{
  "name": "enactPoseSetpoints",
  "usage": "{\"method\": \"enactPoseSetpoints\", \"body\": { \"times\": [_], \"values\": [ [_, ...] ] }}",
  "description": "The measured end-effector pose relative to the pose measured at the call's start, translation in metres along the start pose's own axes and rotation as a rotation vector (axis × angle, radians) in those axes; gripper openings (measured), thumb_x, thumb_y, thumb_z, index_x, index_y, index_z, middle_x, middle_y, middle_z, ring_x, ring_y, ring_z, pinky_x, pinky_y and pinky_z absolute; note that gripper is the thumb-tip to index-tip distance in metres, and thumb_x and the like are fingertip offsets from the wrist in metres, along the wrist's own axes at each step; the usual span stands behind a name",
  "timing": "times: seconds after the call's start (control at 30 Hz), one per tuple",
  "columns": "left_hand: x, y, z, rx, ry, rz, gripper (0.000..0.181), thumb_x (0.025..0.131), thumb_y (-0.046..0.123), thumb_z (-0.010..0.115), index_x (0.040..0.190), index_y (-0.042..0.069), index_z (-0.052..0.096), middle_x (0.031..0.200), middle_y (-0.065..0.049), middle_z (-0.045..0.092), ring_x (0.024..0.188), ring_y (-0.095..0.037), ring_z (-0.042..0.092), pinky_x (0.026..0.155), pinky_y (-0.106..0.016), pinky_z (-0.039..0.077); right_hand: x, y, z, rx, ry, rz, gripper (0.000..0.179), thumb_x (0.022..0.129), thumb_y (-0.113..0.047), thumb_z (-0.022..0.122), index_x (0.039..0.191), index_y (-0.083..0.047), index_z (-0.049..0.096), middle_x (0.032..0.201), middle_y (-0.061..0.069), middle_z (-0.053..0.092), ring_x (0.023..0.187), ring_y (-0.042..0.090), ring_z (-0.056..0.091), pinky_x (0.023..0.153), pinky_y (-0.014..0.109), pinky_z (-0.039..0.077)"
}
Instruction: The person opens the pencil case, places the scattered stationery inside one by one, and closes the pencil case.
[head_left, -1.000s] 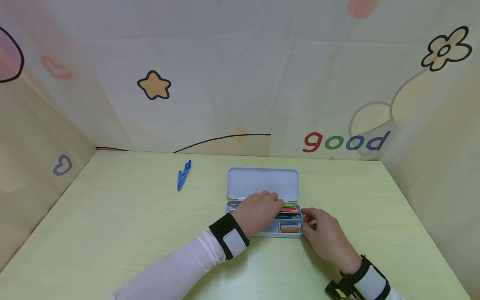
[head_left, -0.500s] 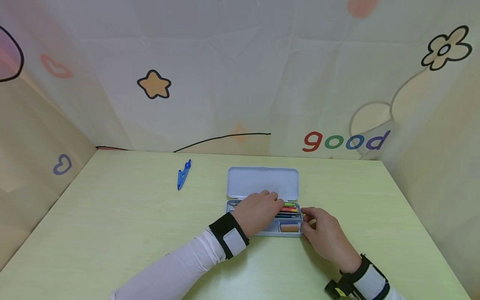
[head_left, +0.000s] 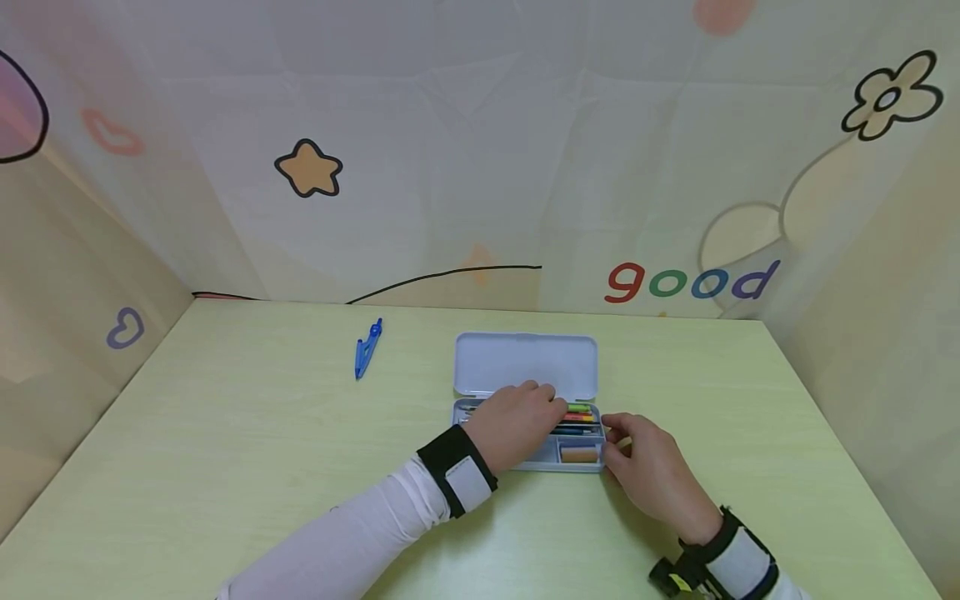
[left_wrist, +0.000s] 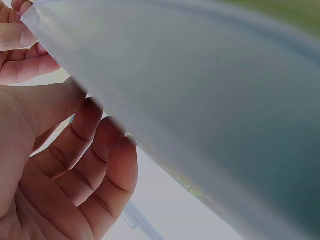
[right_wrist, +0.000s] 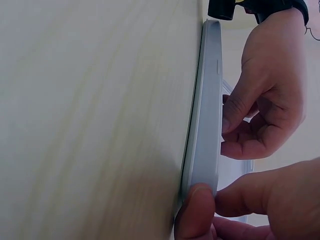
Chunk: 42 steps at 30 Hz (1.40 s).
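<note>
A pale blue pencil case [head_left: 525, 468] lies on the table, its lid [head_left: 525, 362] laid back. Pens and pencils [head_left: 579, 414] in green, red, yellow and black fill its upper compartment; a tan eraser-like block [head_left: 579, 455] lies in the lower right one. My left hand [head_left: 516, 423] reaches over the case with curled fingers down among the pens. Its fingertips are hidden behind the case wall in the left wrist view, so I cannot tell what they hold. At the right end, my right hand [head_left: 651, 467] pinches the case corner between thumb [right_wrist: 196, 212] and finger.
A blue drawing compass [head_left: 367, 350] lies on the light wood-grain table [head_left: 225, 433], left of the case. A printed curtain [head_left: 450, 167] stands behind the table's back edge and along both sides. Both wrists wear black straps.
Both hands stay almost in place. The pens at the right of the left hand have shifted slightly, with a dark pen's end drawn in from the case's right wall.
</note>
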<state>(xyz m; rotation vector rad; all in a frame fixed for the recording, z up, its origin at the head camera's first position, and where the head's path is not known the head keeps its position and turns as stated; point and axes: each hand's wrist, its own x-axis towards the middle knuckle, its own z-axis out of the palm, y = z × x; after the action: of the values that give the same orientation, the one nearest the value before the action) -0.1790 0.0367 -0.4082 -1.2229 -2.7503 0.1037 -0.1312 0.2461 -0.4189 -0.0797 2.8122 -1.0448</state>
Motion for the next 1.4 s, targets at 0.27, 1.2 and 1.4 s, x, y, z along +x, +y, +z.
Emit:
{"method": "enactPoseSetpoints", "body": {
  "times": [0.27, 1.2, 1.4],
  "values": [
    [0.000, -0.003, 0.002, -0.033, -0.001, 0.003, 0.026, 0.100, 0.023, 0.078, 0.125, 0.017, 0.074, 0.111, 0.001, 0.071, 0.095, -0.013, 0.064, 0.086, -0.025, 0.058, 0.000, 0.001, 0.000, -0.001, 0.001, -0.004, 0.041, 0.100, -0.004, 0.066, 0.138, 0.009, 0.060, 0.107, 0.012, 0.065, 0.086, 0.022, 0.061, 0.076, 0.033, 0.057],
    [-0.045, -0.065, -0.035, -0.164, 0.124, -0.162, 0.018, 0.099, 0.010, 0.077, 0.117, 0.007, 0.073, 0.106, -0.005, 0.069, 0.096, -0.021, 0.066, 0.081, -0.029, 0.060, 0.001, -0.001, 0.000, 0.010, -0.004, 0.018, 0.042, 0.100, -0.005, 0.066, 0.139, 0.009, 0.060, 0.107, 0.011, 0.064, 0.086, 0.021, 0.059, 0.072, 0.031, 0.054],
    [-0.056, -0.079, -0.035, -0.153, 0.160, -0.210, 0.023, 0.097, 0.010, 0.079, 0.119, 0.006, 0.072, 0.110, -0.007, 0.069, 0.097, -0.023, 0.066, 0.084, -0.032, 0.060, 0.001, -0.001, 0.001, 0.022, -0.002, 0.015, 0.042, 0.099, -0.005, 0.066, 0.138, 0.010, 0.060, 0.106, 0.011, 0.064, 0.085, 0.021, 0.058, 0.066, 0.027, 0.052]
  ]
}}
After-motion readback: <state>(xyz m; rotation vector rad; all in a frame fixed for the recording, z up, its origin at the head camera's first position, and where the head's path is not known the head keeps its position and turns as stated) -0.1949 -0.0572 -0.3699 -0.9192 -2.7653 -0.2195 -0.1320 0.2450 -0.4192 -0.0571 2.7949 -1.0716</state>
